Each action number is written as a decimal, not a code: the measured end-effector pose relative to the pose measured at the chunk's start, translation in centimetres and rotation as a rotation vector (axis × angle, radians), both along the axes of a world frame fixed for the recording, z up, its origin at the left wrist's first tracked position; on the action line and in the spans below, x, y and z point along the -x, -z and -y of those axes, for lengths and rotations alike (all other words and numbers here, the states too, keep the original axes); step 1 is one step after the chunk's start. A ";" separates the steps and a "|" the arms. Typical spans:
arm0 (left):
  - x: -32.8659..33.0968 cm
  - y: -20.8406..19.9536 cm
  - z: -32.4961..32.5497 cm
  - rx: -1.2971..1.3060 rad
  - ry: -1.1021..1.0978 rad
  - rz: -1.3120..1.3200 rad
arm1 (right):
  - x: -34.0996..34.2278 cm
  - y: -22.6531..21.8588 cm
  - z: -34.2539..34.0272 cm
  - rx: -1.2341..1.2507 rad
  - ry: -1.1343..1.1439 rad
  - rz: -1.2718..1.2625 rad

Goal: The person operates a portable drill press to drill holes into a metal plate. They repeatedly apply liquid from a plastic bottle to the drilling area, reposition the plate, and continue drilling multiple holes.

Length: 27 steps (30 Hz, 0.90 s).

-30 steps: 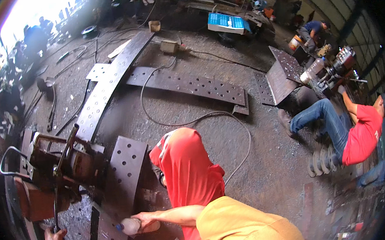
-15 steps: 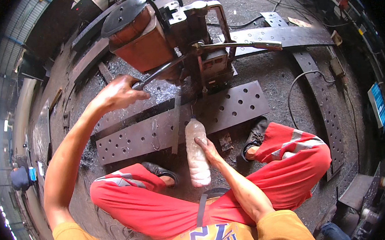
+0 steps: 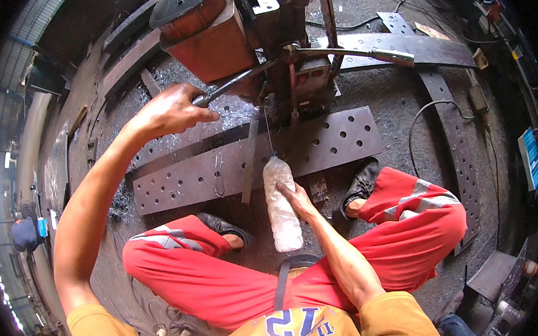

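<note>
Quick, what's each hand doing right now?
Left hand: closed on the drill's lever handle.
Right hand: holding the clear plastic bottle.

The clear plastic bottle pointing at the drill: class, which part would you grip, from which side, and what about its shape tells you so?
Grip the clear plastic bottle round its wide lower body, from its right side, probably as the right hand does. The body is broad and even; the narrow neck aims toward the perforated steel plate, so it should stay free. The left hand is on the drill's lever.
</note>
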State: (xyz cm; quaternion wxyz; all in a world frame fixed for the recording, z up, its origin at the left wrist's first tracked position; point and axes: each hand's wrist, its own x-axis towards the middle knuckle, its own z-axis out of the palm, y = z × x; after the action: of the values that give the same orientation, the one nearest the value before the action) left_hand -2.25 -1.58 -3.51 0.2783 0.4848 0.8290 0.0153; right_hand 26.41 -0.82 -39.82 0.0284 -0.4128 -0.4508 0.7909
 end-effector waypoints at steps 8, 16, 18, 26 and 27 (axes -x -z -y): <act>0.1 0.2 0.0 0.024 -0.075 0.055 | 0.0 0.6 0.3 -0.007 -0.001 -0.026; -0.2 0.0 0.0 0.004 -0.040 0.025 | 0.0 2.5 0.3 0.021 0.017 -0.037; -0.2 -0.2 -0.1 0.015 -0.029 0.023 | -0.1 2.1 0.3 0.021 0.013 -0.034; -0.1 0.0 -0.1 0.036 -0.072 0.020 | 0.1 1.2 0.3 -0.026 0.005 -0.018; -0.1 0.0 -0.1 0.040 -0.071 0.016 | 0.1 1.2 0.3 -0.009 0.006 -0.022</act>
State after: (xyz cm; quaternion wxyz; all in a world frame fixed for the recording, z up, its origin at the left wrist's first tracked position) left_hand -2.17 -1.45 -3.49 0.2941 0.4491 0.8436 0.0126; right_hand 26.35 -1.08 -41.03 0.0375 -0.4053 -0.4531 0.7931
